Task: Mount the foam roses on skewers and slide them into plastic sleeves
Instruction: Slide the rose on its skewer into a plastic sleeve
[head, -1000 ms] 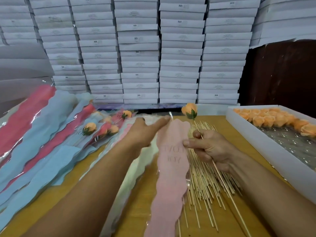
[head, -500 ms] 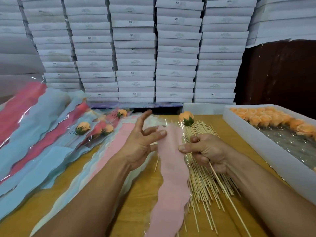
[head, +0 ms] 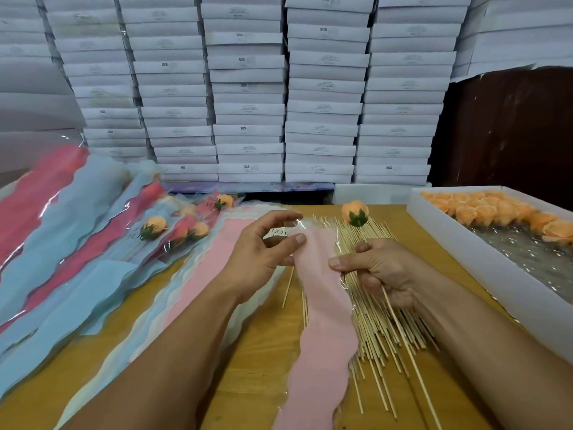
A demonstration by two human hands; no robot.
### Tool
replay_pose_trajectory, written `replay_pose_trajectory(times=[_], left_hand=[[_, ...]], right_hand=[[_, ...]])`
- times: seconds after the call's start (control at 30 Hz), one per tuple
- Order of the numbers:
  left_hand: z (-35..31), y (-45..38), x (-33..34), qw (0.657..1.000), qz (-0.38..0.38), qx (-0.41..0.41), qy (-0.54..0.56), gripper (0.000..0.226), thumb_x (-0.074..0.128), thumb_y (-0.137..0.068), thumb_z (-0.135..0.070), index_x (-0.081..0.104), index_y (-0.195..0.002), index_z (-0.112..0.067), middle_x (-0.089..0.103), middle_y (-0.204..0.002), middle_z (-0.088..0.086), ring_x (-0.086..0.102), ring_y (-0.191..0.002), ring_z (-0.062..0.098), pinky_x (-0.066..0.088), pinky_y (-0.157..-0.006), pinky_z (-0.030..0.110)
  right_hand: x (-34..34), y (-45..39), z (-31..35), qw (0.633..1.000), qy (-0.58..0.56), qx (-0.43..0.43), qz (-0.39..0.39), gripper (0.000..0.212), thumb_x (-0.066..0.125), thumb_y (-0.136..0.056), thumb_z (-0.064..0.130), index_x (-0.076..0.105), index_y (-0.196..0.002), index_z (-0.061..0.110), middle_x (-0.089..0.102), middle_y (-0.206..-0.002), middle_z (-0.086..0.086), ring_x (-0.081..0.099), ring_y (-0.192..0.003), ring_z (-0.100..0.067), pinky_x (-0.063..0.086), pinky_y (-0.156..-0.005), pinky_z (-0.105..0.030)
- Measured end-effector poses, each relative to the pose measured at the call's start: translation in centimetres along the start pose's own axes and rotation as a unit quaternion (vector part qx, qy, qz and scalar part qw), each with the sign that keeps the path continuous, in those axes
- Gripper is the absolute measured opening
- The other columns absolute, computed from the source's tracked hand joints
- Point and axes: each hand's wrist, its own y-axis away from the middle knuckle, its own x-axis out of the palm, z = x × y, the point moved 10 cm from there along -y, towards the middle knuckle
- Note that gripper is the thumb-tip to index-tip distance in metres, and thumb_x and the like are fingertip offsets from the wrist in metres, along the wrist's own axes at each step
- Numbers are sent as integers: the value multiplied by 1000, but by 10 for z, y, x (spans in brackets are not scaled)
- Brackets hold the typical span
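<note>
- Pink sleeve [head: 322,324] lies lengthwise over the wooden table [head: 257,361], its clear top edge lifted between both hands.
- Left hand [head: 263,252] pinches the sleeve's upper left edge between thumb and curled fingers.
- Right hand [head: 381,268] grips a skewer [head: 412,364] in its curled fingers — its thumb presses on the sleeve's right edge.
- Orange foam rose [head: 355,212], with green leaves at its base, sits on the skewer's far tip, beyond the sleeve's mouth and outside it.
- Loose skewers [head: 378,324] lie in a heap under the right hand, partly under the sleeve.
- More roses fill the far end of a white tray [head: 459,259] on the right.
- Finished roses in sleeves [head: 173,228] lie on the left atop blue and red wrappers — white boxes [head: 248,88] are stacked behind.
</note>
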Motion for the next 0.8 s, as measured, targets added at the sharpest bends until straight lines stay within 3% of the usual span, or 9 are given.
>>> replay_pose_trajectory(times=[0.17, 0.3, 0.4, 0.47, 0.6, 0.73, 0.8], left_hand=[[1, 0, 0, 1000, 1, -2, -3, 29, 76, -85, -19, 68, -112, -24, 62, -122, 1, 71, -97, 23, 60, -73, 36], [19, 1, 0, 995, -9, -92, 34, 77, 86, -67, -39, 48, -133, -30, 55, -126, 12, 71, -102, 27, 61, -73, 40], [35, 5, 8, 983, -14, -163, 86, 99, 89, -58, -33, 38, -142, -21, 62, -121, 19, 74, -94, 30, 61, -68, 39], [36, 6, 7, 983, -31, -167, 70, 95, 87, -59, -29, 40, -141, -22, 64, -114, 19, 75, -90, 30, 61, -67, 38], [27, 4, 5, 993, -20, -116, 29, 80, 83, -76, -17, 39, -136, -44, 67, -114, 14, 74, -89, 28, 61, -68, 40], [16, 5, 7, 997, -6, -73, -31, 40, 77, -86, -15, 57, -116, -32, 63, -113, 16, 68, -92, 33, 62, -71, 41], [12, 5, 7, 997, -1, -64, -44, 32, 75, -88, -16, 59, -112, -29, 62, -111, 11, 67, -92, 30, 62, -74, 43]], right_hand=[[3, 0, -2, 1000, 11, 0, 7, 50, 83, -73, -5, 40, -89, 14, 64, -62, -10, 33, -28, -6, 23, -26, -15], [7, -2, -5, 1000, 11, -7, 14, 51, 83, -73, -4, 40, -91, 15, 57, -49, 1, 34, -31, -5, 24, -27, -17], [6, -4, -4, 1000, -9, -17, 10, 50, 82, -75, -3, 39, -90, 17, 51, -46, 5, 34, -30, -5, 23, -27, -16], [5, -4, -4, 1000, -16, -15, 10, 49, 82, -76, -3, 39, -91, 17, 50, -45, 5, 34, -30, -5, 23, -27, -16], [4, -5, -5, 1000, -12, -14, 2, 49, 82, -76, -3, 39, -89, 17, 51, -47, 4, 33, -30, -5, 21, -27, -16], [4, -7, -6, 1000, -24, -15, -2, 51, 80, -77, -6, 37, -89, 18, 51, -46, 4, 33, -30, -5, 21, -27, -16], [4, -7, -7, 999, -31, -14, 0, 51, 79, -77, -8, 37, -90, 18, 49, -46, 4, 33, -31, -5, 21, -27, -17]])
